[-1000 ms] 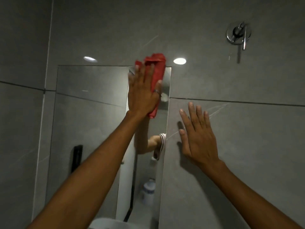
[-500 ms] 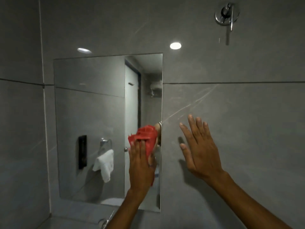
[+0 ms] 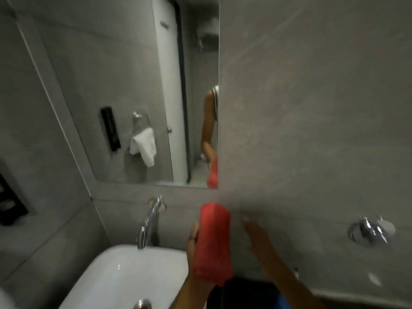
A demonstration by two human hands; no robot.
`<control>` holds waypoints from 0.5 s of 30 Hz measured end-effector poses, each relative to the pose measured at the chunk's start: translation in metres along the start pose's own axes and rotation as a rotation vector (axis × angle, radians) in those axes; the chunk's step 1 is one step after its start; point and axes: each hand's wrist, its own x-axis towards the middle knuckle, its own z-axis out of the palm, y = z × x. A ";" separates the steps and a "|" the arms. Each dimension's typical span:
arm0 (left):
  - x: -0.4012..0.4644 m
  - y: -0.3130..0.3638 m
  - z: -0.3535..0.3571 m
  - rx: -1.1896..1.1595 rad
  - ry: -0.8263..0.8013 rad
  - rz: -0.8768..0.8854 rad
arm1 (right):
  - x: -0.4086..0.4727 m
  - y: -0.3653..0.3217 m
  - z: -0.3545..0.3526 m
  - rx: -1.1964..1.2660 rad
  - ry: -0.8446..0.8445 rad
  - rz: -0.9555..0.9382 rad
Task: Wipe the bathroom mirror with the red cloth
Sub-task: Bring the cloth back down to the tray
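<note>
The mirror (image 3: 138, 85) hangs on the grey tiled wall, upper left of centre. Below its lower right corner, off the glass, my left hand (image 3: 192, 244) grips the red cloth (image 3: 213, 241), which drapes over the hand and hides most of it. My right hand (image 3: 259, 237) is just to the right of the cloth, fingers spread, empty, close to the wall tile. The glass reflects my arm and the cloth at its right edge. The frame is blurred by motion.
A white sink (image 3: 124, 277) sits below the mirror with a chrome tap (image 3: 150, 221) on the wall above it. A chrome wall fitting (image 3: 371, 229) is at the right. A dark panel (image 3: 9, 204) is at the far left.
My left hand has slid the cloth down the mirror's right side, from its top to below its bottom edge. My right hand has dropped lower too. The view has tilted down to the sink.
</note>
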 end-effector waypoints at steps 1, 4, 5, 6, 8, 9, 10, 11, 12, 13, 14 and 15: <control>-0.003 -0.012 -0.003 -0.027 0.101 -0.073 | -0.009 0.012 -0.002 0.204 -0.083 0.258; -0.012 -0.049 -0.021 0.021 0.277 -0.148 | -0.034 0.040 0.000 0.607 -0.331 0.715; -0.015 -0.058 -0.028 0.062 0.323 -0.193 | -0.040 0.056 -0.001 0.600 -0.300 0.726; -0.015 -0.064 -0.035 0.152 0.331 -0.260 | -0.044 0.068 -0.005 0.587 -0.265 0.745; -0.019 -0.078 -0.049 0.260 0.310 -0.389 | -0.053 0.088 -0.013 0.510 -0.274 0.794; -0.018 -0.082 -0.056 0.333 0.300 -0.419 | -0.055 0.099 -0.017 0.455 -0.300 0.812; -0.018 -0.089 -0.066 0.442 0.293 -0.441 | -0.057 0.113 -0.022 0.399 -0.315 0.824; -0.016 -0.095 -0.073 0.558 0.293 -0.451 | -0.057 0.123 -0.026 0.339 -0.319 0.815; -0.012 -0.104 -0.084 0.667 0.293 -0.475 | -0.057 0.137 -0.031 0.287 -0.306 0.815; -0.009 -0.112 -0.094 0.771 0.294 -0.499 | -0.057 0.150 -0.036 0.233 -0.294 0.819; -0.006 -0.119 -0.106 0.854 0.288 -0.520 | -0.058 0.161 -0.039 0.177 -0.289 0.828; 0.000 -0.128 -0.120 0.917 0.286 -0.545 | -0.057 0.174 -0.040 0.137 -0.285 0.847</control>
